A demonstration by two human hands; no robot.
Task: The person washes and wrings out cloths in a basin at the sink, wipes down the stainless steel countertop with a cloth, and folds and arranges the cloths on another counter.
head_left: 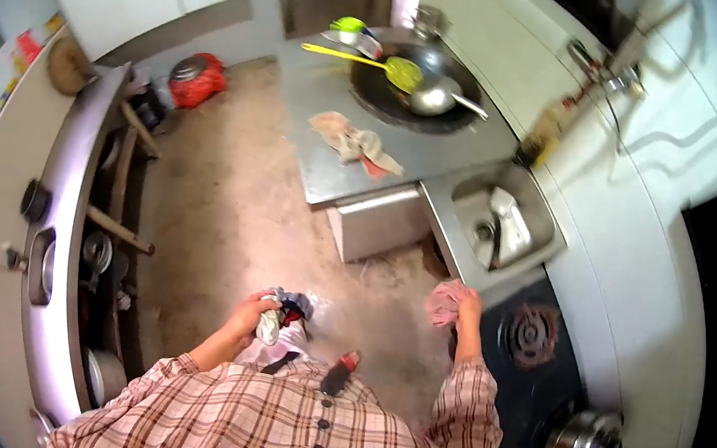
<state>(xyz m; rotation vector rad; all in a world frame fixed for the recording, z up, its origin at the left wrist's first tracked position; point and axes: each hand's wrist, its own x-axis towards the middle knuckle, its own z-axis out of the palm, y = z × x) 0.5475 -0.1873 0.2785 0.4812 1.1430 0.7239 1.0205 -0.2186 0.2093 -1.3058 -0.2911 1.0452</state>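
My left hand (244, 318) is closed around a bunched pale cloth (269, 327), held low in front of my body. Dark and pinkish fabric shows just beyond and below it; whether that belongs to the same bundle I cannot tell. On the other side, my right hand (469, 313) grips a crumpled pink cloth (443, 304) by the front edge of the counter, between the sink (464, 204) and the black gas stove (505, 323). Inside the sink lie a white object (515, 232) and something dark and long.
A wok (372, 98) holds a yellow strainer (403, 74) and a metal ladle (436, 96). Rags (356, 143) lie on the steel counter (332, 185). A shiny kettle-like pot (584, 444) stands at the stove's near end. Shelves with pots (98, 252) line the left; a red bag (198, 80) sits behind.
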